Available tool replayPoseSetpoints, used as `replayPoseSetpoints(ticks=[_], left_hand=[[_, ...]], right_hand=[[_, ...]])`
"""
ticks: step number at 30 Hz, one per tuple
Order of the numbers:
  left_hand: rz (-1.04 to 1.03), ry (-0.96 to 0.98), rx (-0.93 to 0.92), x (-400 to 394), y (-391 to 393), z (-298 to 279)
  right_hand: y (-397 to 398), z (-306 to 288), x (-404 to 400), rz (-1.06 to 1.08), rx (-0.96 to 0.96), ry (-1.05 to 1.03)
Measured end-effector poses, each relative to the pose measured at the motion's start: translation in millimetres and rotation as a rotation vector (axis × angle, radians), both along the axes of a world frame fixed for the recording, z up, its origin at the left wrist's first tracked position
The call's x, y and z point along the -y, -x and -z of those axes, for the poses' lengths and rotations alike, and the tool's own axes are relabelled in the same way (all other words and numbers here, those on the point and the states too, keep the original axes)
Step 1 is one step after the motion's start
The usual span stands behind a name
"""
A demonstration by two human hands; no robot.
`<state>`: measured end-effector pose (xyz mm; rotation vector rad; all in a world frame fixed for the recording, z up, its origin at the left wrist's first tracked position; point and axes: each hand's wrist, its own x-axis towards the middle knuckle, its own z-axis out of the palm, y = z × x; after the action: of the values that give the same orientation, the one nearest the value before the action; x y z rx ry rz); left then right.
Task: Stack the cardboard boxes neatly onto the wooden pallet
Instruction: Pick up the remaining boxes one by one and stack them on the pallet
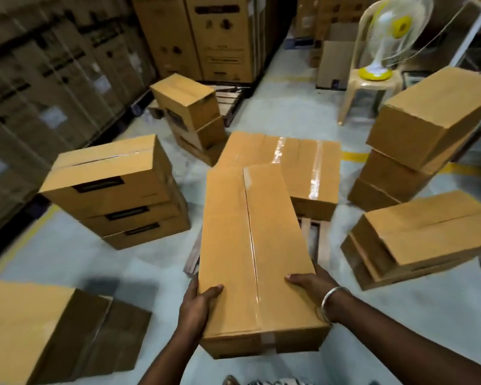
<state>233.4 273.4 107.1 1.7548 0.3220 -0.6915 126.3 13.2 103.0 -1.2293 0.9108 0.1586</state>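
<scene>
Step in hand: carrying one box to the pallet. The long taped cardboard box [254, 251] is held out in front, near end low in the view, far end reaching over the wooden pallet [313, 232]. Left hand [197, 304] grips the near left edge, thumb on the top face, fingers hidden under the side. Right hand [311, 282] grips the near right edge the same way, thumb on top; a metal bangle [332, 300] sits on that wrist. Both grips are closed on the held box, nothing else in them.

Pallet is mostly hidden: only slats show right of the held box and a corner at its left. Two taped boxes [286, 159] already lie flat side by side on its far part. The near part looks free, judged from the bare slats.

Loose stacks wait on the floor around it: a three-high stack [114, 187] on the left, another [189, 115] further back, a tilted pile [417, 140] on the right, low boxes [417, 240] near right, one box [28, 329] near left. A fan on a plastic chair [372, 79] stands behind.

Next move likely calls for lowering the box onto the near slats, flush against the two placed ones, edges squared, then freeing fingers from underneath. Whether it is touching anything yet cannot be told.
</scene>
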Motion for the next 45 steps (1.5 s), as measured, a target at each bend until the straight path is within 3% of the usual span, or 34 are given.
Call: replayPoseSetpoints(ticks=[7,19,27,38,45], left_hand=[[0.059,-0.058,0.045,-104,-99,21],[0.081,-0.161,-0.042,-100,-245,90],[0.230,-0.277,-0.109,-90,-348,181],[0.455,-0.220,-0.086,-76,-444,358],[0.523,-0.203,-0.075,-80,-486,435]], right_hand=[[-92,-1,-95,0.006,-0.005,-0.032],[-237,81,-98,0.068,-0.090,-0.063],[-311,183,-103,0.155,-0.241,-0.077],[-368,376,-121,0.335,-0.195,-0.027],[-392,458,-137,0.355,-0.205,0.004]])
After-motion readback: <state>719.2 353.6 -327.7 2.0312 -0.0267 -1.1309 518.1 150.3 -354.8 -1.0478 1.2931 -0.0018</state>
